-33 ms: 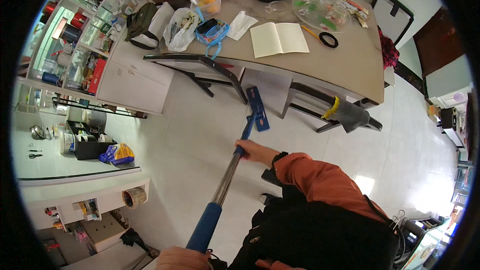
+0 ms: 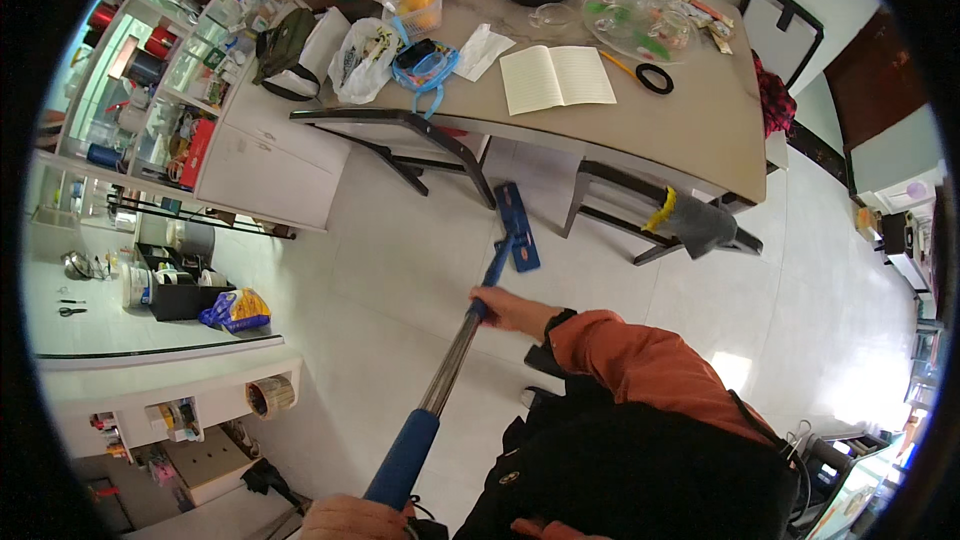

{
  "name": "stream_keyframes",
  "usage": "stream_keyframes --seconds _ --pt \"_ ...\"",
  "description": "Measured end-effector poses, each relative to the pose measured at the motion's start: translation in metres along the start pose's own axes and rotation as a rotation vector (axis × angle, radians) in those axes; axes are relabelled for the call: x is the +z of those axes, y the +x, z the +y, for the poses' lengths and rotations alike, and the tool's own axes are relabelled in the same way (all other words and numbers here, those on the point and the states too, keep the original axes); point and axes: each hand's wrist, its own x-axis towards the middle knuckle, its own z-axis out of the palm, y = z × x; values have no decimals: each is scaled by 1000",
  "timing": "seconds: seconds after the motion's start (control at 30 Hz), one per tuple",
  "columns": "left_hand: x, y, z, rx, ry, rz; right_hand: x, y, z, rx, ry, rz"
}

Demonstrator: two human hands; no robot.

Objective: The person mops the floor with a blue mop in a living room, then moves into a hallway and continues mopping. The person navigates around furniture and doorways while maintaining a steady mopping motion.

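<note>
A flat mop with a steel pole and blue grips slants across the middle of the view. Its blue rectangular head lies on the tiled floor between two chairs at the table's near side. My right hand, at the end of an orange sleeve, is wrapped round the pole just above the lower blue joint. At the bottom edge my left hand closes round the top of the thick blue handle; part of that hand is cut off by the frame.
The table bears an open notebook, a plastic bag, a black tape ring and a glass pot. One chair stands left of the mop head; another, with a grey cloth, stands right. White cabinets and shelves line the left.
The mop head has shifted slightly nearer to me, and the handle has slid back a little with my left hand. My right hand has dropped very slightly.
</note>
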Motion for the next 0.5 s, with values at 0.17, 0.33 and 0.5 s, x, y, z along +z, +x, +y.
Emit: stream_keyframes --seconds 0.17,0.33,0.5 --pt "-31 -13 91 -131 -65 -85 26 -49 116 98 118 -168" --pt "-43 -34 138 -78 -63 -197 38 -69 178 180 161 -237" --pt "-46 -36 152 124 -284 -411 27 -57 178 89 180 -200"
